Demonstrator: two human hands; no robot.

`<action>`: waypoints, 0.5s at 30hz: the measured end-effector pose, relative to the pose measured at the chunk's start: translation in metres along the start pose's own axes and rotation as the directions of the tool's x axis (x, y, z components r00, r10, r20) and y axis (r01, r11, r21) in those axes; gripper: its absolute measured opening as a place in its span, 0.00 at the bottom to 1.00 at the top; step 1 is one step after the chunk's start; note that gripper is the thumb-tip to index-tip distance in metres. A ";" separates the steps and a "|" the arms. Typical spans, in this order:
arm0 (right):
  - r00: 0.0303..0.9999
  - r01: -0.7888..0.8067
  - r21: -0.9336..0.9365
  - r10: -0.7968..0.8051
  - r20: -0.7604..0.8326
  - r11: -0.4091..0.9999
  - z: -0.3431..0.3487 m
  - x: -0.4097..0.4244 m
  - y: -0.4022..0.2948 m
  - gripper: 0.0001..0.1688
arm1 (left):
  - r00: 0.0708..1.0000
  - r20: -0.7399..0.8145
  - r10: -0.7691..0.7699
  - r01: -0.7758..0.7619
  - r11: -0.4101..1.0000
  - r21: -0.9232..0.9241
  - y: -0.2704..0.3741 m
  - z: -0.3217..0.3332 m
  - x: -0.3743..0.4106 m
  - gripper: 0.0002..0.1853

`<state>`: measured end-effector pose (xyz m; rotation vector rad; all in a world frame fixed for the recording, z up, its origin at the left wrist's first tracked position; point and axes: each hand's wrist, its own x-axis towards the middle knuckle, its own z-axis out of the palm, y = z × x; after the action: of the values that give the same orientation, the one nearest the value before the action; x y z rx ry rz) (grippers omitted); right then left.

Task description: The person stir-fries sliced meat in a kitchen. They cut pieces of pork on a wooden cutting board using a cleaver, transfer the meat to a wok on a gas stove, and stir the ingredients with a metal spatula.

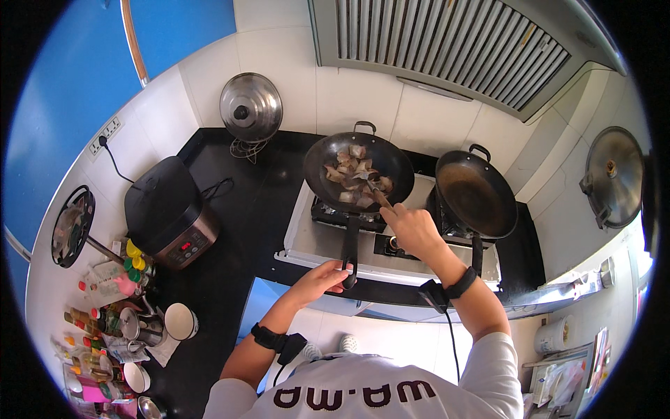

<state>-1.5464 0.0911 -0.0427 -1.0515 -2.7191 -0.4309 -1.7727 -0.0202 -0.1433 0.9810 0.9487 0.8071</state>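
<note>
My left hand (pixel 324 280) is at the end of the black handle (pixel 352 246) of a wok (pixel 322 162), its fingers on the handle's tip. Chunks of meat (pixel 348 167), pale and brown, lie spread over the bottom of this wok. In my right hand (pixel 416 233) is a spatula (pixel 380 196) with a wooden handle, its metal blade down among the meat pieces. The wok sits on the left burner of a steel gas stove (pixel 309 230). Part of the spatula's handle is hidden inside my right fist.
A second wok (pixel 471 191) stands on the right burner, its handle towards me. Left on the black counter (pixel 246 194) are a rice cooker (pixel 172 214), a white bowl (pixel 180 321) and several condiment bottles. A metal lid (pixel 251 107) leans at the back wall, below the range hood (pixel 450 52).
</note>
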 end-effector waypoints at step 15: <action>0.830 -0.331 0.257 0.409 -0.380 0.908 0.062 0.063 0.062 0.22 | 1.000 -0.011 0.009 -0.009 1.000 0.013 0.002 0.002 -0.002 0.20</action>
<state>-1.5544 0.1949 -0.0704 -1.2312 -2.0624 -0.2950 -1.7724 -0.0217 -0.1401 0.9937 0.9603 0.8154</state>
